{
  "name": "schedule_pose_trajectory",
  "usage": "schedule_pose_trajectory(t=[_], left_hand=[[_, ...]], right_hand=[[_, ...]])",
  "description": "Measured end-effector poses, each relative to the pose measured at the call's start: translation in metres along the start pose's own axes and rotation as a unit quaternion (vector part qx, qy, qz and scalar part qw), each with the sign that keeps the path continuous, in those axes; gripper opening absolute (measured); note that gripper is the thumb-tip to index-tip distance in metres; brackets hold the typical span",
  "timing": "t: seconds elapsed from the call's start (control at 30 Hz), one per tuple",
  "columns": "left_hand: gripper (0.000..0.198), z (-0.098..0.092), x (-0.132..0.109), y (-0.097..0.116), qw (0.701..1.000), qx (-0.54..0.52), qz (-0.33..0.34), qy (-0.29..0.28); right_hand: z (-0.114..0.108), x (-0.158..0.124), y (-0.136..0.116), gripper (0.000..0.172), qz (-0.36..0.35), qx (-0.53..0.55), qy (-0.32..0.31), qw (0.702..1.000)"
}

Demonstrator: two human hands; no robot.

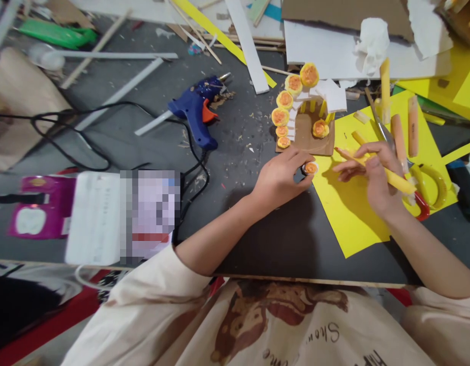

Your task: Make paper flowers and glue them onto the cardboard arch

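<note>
My left hand (282, 175) is closed, pinching a small round piece (311, 168) with an orange swirled top and pale edge between thumb and fingers. My right hand (379, 173) grips a yellow marker (400, 181), its orange tip pointing left toward that piece. Just beyond my left hand stands a small cardboard model (307, 132) with white steps curving up its side. Yellow-and-orange round pieces (280, 117) line the steps, and another round piece (320, 128) sits on the base. Under my right hand lies a yellow sheet (345, 223).
A blue hot glue gun (194, 109) lies left of the model, its cord trailing across the dark table. Scissors (429, 185) and orange sticks (413, 127) rest on the right. White strips (248, 46), cardboard (349, 15) and crumpled tissue (374, 43) clutter the back. A white power strip (93, 218) sits front left.
</note>
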State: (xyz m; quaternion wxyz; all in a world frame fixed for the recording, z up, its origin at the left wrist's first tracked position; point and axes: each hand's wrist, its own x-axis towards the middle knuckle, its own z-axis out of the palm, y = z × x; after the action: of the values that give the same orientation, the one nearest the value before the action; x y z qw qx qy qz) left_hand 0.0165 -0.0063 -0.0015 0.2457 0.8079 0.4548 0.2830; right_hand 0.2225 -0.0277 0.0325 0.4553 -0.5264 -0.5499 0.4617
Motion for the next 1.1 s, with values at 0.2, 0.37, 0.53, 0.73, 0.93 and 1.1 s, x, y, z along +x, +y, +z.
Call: schedule_pose_trajectory(t=[0.2,0.37,0.53,0.73,0.93,1.1], left_hand=[[0.007,0.000,0.000,-0.003,1.000,0.010,0.008,-0.005],[0.004,-0.001,-0.002,-0.005,1.000,0.008,0.017,0.009],[0.004,-0.005,-0.003,-0.005,0.999,0.012,0.030,0.003],[0.002,-0.007,-0.003,-0.003,1.000,0.008,0.014,-0.012],[0.003,-0.007,-0.003,-0.003,1.000,-0.005,0.020,-0.006],[0.003,-0.008,-0.003,-0.003,1.000,-0.010,0.021,-0.009]], right_hand=[[0.028,0.017,0.016,0.036,0.050,0.141,-0.024,0.988],[0.019,0.021,0.020,0.024,0.021,0.097,-0.066,0.993],[0.019,0.020,0.015,0.021,-0.003,-0.009,-0.082,0.997],[0.021,0.019,0.015,0.032,0.002,0.000,-0.104,0.995],[0.021,0.019,0.015,0.037,-0.010,0.000,-0.105,0.994],[0.022,0.019,0.014,0.038,-0.011,-0.007,-0.096,0.995]])
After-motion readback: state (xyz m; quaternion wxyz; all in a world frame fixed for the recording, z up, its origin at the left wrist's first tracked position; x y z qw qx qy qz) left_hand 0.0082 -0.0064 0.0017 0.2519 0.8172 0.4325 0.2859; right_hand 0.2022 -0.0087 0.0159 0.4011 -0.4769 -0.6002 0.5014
